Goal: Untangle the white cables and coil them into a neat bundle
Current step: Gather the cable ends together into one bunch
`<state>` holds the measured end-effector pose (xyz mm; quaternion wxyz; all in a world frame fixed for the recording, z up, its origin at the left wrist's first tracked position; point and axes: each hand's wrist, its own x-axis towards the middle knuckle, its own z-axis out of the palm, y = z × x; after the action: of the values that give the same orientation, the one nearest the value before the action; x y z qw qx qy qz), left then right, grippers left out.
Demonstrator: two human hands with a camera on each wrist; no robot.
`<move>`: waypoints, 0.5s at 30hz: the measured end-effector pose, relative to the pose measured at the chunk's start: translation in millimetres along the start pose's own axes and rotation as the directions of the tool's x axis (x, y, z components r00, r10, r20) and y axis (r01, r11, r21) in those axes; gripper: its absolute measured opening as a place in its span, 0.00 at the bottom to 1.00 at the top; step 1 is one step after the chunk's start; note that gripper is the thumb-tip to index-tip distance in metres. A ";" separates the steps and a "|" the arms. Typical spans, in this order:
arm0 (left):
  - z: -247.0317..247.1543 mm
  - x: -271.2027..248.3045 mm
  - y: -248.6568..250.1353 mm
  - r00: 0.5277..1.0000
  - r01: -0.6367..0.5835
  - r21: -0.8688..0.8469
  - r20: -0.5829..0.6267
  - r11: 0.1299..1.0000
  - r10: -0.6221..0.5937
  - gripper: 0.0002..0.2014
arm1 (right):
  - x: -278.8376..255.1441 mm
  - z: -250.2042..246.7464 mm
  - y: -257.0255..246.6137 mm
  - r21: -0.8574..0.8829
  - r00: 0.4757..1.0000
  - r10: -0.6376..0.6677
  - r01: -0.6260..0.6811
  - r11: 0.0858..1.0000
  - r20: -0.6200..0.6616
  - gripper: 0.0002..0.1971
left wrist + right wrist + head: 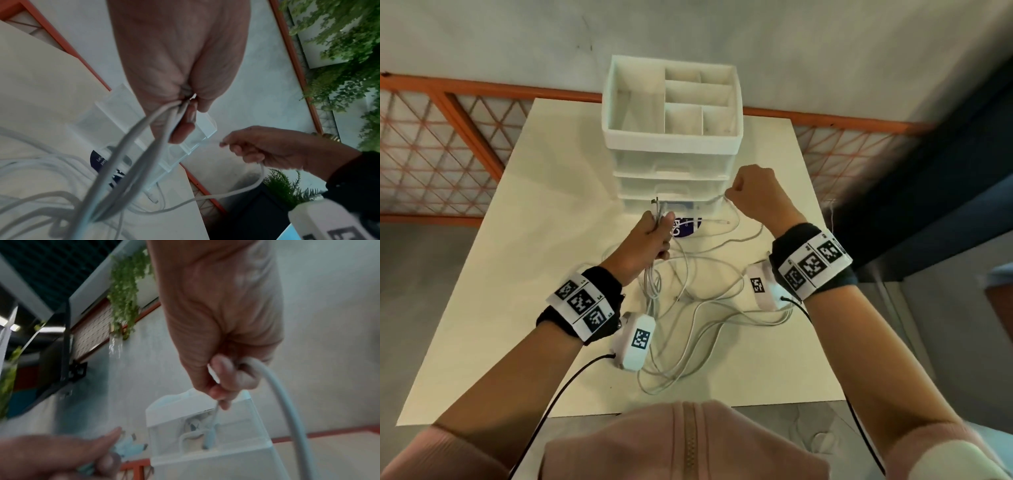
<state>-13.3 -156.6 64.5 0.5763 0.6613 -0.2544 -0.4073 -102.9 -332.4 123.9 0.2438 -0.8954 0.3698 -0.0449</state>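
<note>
White table (482, 308), drawer organiser (671, 130) beyond the fingers. Left hand (650, 240) fist-grips several white cables (698, 318), plug ends above its fingers, loops trailing below. Right hand (753, 195) pinches one cable end. Step: gathering ends. Next: likely join this end to the bunch.

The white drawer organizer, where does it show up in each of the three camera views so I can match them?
Head: white drawer organizer stands top centre, at the table's far edge.
Left wrist: organizer runs diagonally through the centre, behind the left hand.
Right wrist: organizer sits bottom centre, below the right hand.
Shared landmark: the orange rail.
</note>
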 end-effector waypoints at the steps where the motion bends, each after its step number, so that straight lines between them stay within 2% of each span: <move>1: 1.9 0.3 1.3 1.000 -0.011 -0.003 0.000 1.000 0.011 0.15 | -2.9 -0.8 -2.1 0.123 0.999 -0.028 0.025 0.992 0.025 0.07; 3: 6.1 2.8 4.1 1.000 -0.017 -0.040 -0.015 0.999 0.017 0.15 | -11.9 -2.3 -11.5 0.435 0.985 -0.102 0.032 0.900 0.140 0.06; 4: 8.3 4.0 6.2 0.999 -0.012 -0.073 -0.032 0.997 0.009 0.16 | -15.2 -1.6 -16.5 0.517 0.966 -0.152 0.024 0.855 0.208 0.05; 6: 9.7 8.3 8.5 0.999 -0.006 -0.119 -0.047 0.993 0.000 0.17 | -20.3 3.5 -24.9 0.548 0.909 -0.241 0.017 0.836 0.340 0.07; 8: 7.8 12.9 9.0 0.998 -0.041 -0.093 -0.047 0.995 0.037 0.17 | -24.4 12.5 -29.9 0.564 0.857 -0.300 0.013 0.826 0.420 0.08; 13: 3.7 11.6 16.6 0.973 -0.138 -0.018 -0.189 0.990 0.132 0.14 | -27.6 30.8 -28.8 0.656 0.835 -0.295 -0.101 0.748 0.465 0.09; 15: 1.6 10.4 25.8 0.956 -0.176 -0.045 -0.248 0.983 0.159 0.14 | -27.4 36.8 -29.2 0.588 0.788 -0.320 -0.064 0.807 0.526 0.13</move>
<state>-5.6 -171.2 87.0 0.6574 0.6625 -0.2232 -0.2812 -94.4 -281.0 108.1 0.6037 -0.7690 0.1763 0.1147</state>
